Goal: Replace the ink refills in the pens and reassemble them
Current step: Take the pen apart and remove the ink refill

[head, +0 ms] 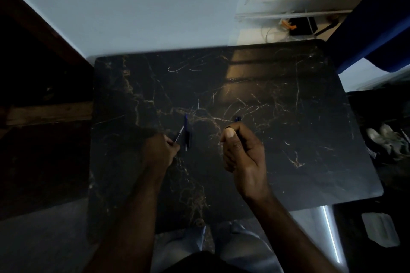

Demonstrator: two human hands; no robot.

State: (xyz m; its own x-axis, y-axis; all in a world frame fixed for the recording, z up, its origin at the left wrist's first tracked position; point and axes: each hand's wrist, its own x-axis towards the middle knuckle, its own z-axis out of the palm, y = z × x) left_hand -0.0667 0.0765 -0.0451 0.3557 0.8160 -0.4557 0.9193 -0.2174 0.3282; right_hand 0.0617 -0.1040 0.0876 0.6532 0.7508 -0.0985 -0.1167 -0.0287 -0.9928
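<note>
On a black marble-look table (277,139), my left hand (160,150) pinches a thin ink refill (179,133) that points up and to the right. Just right of the refill, a blue pen (187,132) lies on the table, running away from me. My right hand (240,153) is closed around a dark pen barrel (233,124), thumb up; only the barrel's open end and a blue tip past the fingers show. The two hands are apart, with bare tabletop between them.
A pale wall stands behind the table. A dark wooden piece stands at the left, and a blue cloth hangs at the upper right. Shoes (387,139) lie on the floor at the right. My knees (221,248) sit under the near table edge.
</note>
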